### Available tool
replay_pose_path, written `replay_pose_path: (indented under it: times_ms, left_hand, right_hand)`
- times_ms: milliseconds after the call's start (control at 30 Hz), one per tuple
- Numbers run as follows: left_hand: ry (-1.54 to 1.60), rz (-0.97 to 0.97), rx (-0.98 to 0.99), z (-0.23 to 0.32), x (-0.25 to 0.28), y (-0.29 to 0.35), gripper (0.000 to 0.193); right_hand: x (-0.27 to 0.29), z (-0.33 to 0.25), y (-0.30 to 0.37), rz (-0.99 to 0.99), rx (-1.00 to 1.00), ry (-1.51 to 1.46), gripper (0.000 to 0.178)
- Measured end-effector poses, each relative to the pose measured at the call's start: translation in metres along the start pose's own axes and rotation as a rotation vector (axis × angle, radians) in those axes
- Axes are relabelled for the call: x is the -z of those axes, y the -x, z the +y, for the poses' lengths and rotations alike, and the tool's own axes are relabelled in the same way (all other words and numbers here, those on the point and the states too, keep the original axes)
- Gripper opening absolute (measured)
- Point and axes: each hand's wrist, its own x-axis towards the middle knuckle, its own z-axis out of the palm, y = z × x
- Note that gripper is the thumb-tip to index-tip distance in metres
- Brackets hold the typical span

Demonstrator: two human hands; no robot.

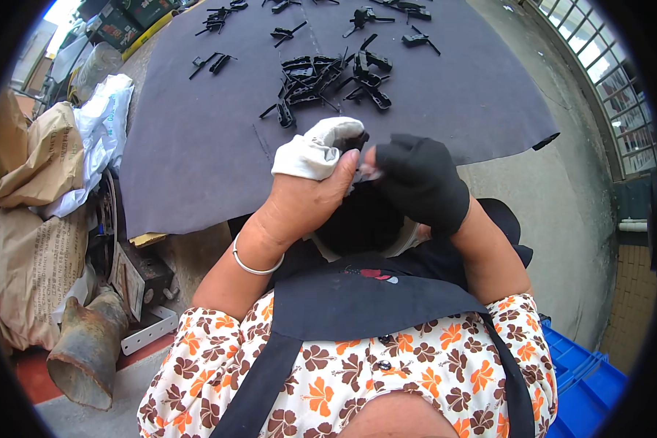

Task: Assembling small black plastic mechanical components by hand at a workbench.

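Note:
My left hand (317,160), in a white glove that leaves the thumb bare, is closed round a small black part (356,140). Most of that part is hidden by the fingers, so its shape cannot be made out. My right hand (420,175), in a black fingerless glove, is close beside it with fingers curled together. Its fingertips are blurred, and whatever they pinch is too small to tell. Both hands are over the table's near edge. Beyond them lies a pile of black plastic clip-like pieces (310,80) with thin arms sticking out.
A grey cloth-covered table (197,146) carries more scattered black pieces (420,40) toward its far side. Brown paper sacks (33,255), a white plastic bag (109,109) and a rusty metal pipe (87,347) are at the left. A blue crate (584,379) stands at the lower right.

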Motion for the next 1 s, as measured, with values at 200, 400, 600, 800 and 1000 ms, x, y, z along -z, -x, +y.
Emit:
replay_pose_path:
  times_ms: [200,400,600,800,1000]
  left_hand:
    - [0.14,-0.062,-0.074,-0.006,-0.004,0.004,0.022]
    - [0.106,0.007,0.063,-0.003,-0.003,0.004,0.021]
    - [-0.177,0.099,-0.198,-0.01,-0.011,0.003,0.023]
    - [-0.025,0.11,-0.128,-0.007,-0.012,0.007,0.026]
    - [0.514,-0.003,0.111,-0.001,0.001,0.006,0.027]
  right_hand:
    - [0.001,-0.013,-0.007,0.069,-0.463,-0.395,0.011]
    - [0.004,-0.007,-0.005,-0.074,-0.51,-0.529,0.013]
    - [-0.003,-0.014,-0.006,-0.057,-0.581,-0.502,0.017]
    - [-0.005,-0.008,0.0,-0.02,-0.522,-0.759,0.017]
    - [0.01,-0.007,-0.003,-0.291,-0.536,-0.398,0.017]
